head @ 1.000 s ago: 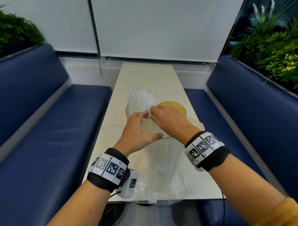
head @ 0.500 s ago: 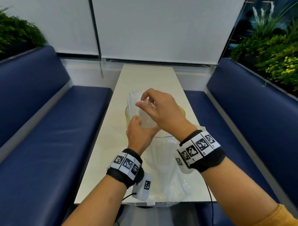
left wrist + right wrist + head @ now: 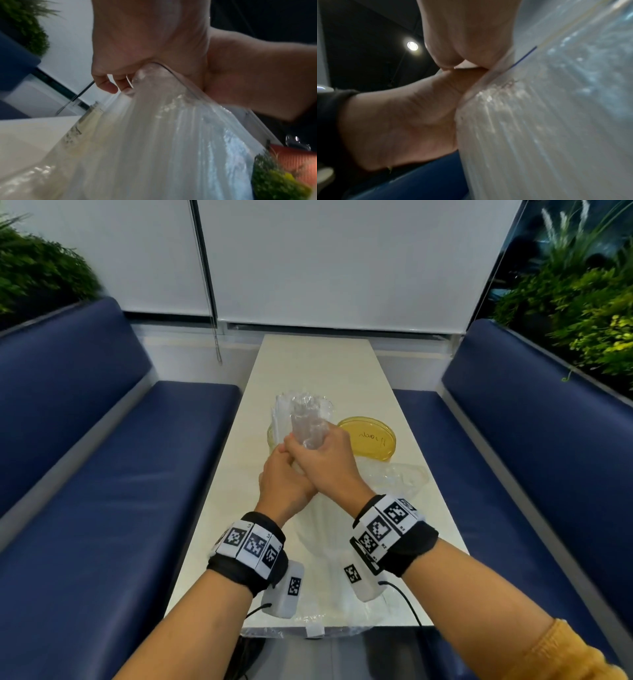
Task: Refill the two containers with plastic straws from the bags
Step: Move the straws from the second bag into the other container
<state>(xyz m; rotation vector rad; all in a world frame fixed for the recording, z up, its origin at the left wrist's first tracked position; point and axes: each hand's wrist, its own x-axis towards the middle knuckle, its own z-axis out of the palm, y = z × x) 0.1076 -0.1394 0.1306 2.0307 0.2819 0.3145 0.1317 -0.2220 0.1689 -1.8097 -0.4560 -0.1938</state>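
Observation:
A clear bag of plastic straws [image 3: 325, 556] lies along the table's near half, its top end lifted. My left hand [image 3: 286, 453] grips the bag's neck from the left, fingers curled round it [image 3: 109, 83]. My right hand [image 3: 308, 445] is wrapped round the straw bundle [image 3: 308, 422] just above, touching the left hand; the bundle's glossy ends stick out past its fingers. The left yellow container [image 3: 272, 436] behind the hands holds white straws [image 3: 282, 412]. The right yellow container [image 3: 368, 438] shows no straws. In the right wrist view the bag [image 3: 556, 121] with its blue seal line fills the right side.
A crumpled clear bag [image 3: 400, 477] lies right of my hands, near the table's [image 3: 308, 364] right edge. Blue benches [image 3: 120, 474] flank the narrow table on both sides. Plants stand behind each bench back, and a blind cord hangs at the far left.
Both hands have closed together round the bag's neck. The right hand came down from above the left container onto the left hand, and straw ends now stick out above it.

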